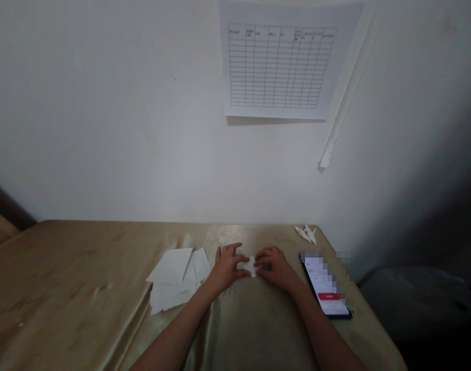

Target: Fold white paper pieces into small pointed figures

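Observation:
A small white folded paper piece (251, 266) lies on the table with its shiny tan cloth (84, 273). Both hands press on it. My left hand (226, 267) rests on its left side, fingers curled down with the thumb on the paper. My right hand (273, 266) covers its right side, fingertips pinching the paper's edge. Most of the paper is hidden under the fingers.
A loose pile of white paper sheets (177, 278) lies left of my hands. A phone (326, 288) with a lit screen lies to the right. Small folded white paper shapes (306, 233) sit at the table's far right corner. A printed grid sheet (280, 67) hangs on the wall.

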### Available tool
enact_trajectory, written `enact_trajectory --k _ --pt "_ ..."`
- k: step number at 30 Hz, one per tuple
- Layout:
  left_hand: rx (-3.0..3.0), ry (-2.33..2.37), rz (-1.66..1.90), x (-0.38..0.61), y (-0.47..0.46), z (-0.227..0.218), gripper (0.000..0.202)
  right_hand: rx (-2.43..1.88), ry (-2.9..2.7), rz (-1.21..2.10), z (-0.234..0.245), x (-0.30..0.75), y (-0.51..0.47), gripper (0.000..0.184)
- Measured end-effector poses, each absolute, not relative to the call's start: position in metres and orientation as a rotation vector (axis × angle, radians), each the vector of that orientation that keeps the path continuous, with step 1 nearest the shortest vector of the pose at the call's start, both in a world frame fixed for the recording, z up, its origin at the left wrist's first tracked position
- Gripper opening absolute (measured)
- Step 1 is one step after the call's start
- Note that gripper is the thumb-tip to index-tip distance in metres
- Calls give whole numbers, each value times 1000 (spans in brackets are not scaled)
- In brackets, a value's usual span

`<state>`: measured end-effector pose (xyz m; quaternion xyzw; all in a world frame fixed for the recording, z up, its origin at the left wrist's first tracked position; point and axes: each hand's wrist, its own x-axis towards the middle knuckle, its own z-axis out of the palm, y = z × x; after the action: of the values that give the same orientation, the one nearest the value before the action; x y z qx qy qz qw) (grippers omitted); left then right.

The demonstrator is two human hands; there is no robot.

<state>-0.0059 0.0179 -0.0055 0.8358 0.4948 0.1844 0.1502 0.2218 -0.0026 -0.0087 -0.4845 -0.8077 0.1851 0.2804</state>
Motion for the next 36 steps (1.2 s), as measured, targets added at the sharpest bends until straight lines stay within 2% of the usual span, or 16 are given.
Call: enact_trajectory --k 20,36 --pt "2390 1416 549 -6 14 0 31 -1256 -2217 451 -10 220 -2 7" --pt "2370 1460 605 0 11 -2 41 -1281 -2090 457 -25 214 3 9"
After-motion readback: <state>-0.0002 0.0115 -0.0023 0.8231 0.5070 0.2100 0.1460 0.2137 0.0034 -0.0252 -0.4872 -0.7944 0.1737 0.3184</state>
